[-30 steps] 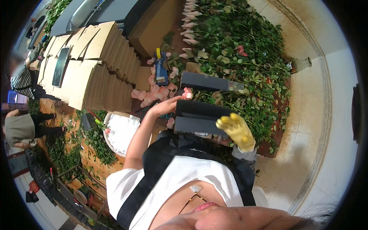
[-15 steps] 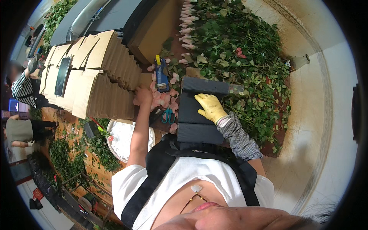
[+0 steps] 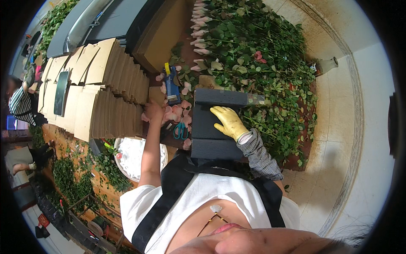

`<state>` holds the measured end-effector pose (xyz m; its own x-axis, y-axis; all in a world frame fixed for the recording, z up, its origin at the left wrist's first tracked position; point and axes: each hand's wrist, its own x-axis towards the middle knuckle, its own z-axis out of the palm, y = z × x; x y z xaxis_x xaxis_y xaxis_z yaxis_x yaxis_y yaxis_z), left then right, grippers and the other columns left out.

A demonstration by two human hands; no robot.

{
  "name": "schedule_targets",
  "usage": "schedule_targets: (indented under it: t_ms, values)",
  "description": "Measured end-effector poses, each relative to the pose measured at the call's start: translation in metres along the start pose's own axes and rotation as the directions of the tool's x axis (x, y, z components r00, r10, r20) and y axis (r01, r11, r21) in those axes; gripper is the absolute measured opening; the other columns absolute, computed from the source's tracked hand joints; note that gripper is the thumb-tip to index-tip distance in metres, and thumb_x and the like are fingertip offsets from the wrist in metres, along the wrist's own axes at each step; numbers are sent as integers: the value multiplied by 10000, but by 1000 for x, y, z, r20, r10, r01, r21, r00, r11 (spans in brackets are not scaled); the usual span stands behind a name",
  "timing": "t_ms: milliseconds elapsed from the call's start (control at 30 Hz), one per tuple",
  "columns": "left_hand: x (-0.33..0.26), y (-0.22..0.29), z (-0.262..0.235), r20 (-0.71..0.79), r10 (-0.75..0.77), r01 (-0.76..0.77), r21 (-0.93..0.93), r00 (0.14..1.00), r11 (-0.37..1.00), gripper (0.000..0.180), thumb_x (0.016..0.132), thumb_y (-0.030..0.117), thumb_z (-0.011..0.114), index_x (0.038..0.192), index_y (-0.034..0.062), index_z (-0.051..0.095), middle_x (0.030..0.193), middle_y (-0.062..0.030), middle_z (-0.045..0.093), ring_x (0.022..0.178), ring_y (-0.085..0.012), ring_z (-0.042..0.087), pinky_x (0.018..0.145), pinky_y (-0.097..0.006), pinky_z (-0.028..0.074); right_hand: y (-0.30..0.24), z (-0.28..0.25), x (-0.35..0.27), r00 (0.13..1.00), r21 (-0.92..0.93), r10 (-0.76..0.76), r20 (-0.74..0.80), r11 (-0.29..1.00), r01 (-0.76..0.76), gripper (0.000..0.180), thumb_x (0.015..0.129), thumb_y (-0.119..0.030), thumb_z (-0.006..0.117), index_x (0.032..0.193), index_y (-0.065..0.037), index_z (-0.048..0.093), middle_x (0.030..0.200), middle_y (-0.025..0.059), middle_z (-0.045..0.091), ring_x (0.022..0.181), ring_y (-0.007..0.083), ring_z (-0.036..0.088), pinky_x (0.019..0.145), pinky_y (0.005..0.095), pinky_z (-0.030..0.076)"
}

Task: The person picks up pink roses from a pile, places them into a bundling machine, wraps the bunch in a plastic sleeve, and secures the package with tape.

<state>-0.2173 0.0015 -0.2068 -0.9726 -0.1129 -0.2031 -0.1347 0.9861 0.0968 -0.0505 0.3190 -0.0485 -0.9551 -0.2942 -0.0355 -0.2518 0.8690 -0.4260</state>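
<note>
One gloved right hand [image 3: 229, 122], fingers extended, rests on the black board [image 3: 204, 125] beside the scissors [image 3: 181, 131]; the left hand [image 3: 154, 111], grip unclear, is at the pink petals [image 3: 172, 114], which careless pressing could bruise.

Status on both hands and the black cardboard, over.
Left hand at brown cardboard stack, beside pink petals; grip unclear. Yellow-gloved right hand laid open on black cardboard. Teal scissors between hands.

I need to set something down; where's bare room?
Bare: floor tiles between rose foliage and patterned border; black cardboard between its ridged panels, left of the right hand. Crowded: around the left hand, with petals, scissors and blue tape dispenser.
</note>
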Motion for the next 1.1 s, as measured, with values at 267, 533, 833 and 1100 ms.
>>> schedule_targets:
  t_ms: [267, 533, 833, 1100]
  values:
    - [-21, -6, -67, 5, 101, -101, 85, 995, 991, 819, 768, 502, 816, 1354, 13, 519, 1302, -276, 562, 1175, -432, 594, 981, -503, 505, 3, 4, -4, 999, -5, -3, -35, 1000, 3, 639, 807, -172, 781, 1381, -20, 545, 1404, 159, 567, 1287, 335, 550, 1106, 432, 440]
    - [-41, -60, -52, -369, 264, -332, -135, 891, 933, 875, 824, 386, 809, 1487, 14, 376, 1293, -317, 534, 1177, -498, 538, 1026, -532, 454, -2, 8, 1, 998, -12, -42, -39, 999, 42, 617, 824, -165, 772, 1380, -17, 549, 1418, 156, 561, 1303, 329, 542, 1108, 424, 444]
    - [-104, -50, -101, 25, 24, 12, -900, 999, 435, 650, 961, 376, 719, 1373, -84, 516, 1238, -173, 642, 1115, -249, 632, 956, -385, 502, 5, 7, -13, 996, -19, -19, -88, 1000, 18, 615, 817, -149, 766, 1371, 3, 548, 1406, 157, 569, 1298, 333, 543, 1102, 422, 445]
    - [-129, 20, -111, 511, 651, 498, -837, 561, 228, 374, 1012, 263, 653, 1245, -29, 643, 1027, -65, 718, 885, -131, 695, 745, -266, 562, -6, 20, -5, 995, -221, 17, -100, 975, -39, 409, 808, -108, 670, 1209, -50, 616, 1230, 93, 608, 1162, 299, 587, 983, 407, 478]
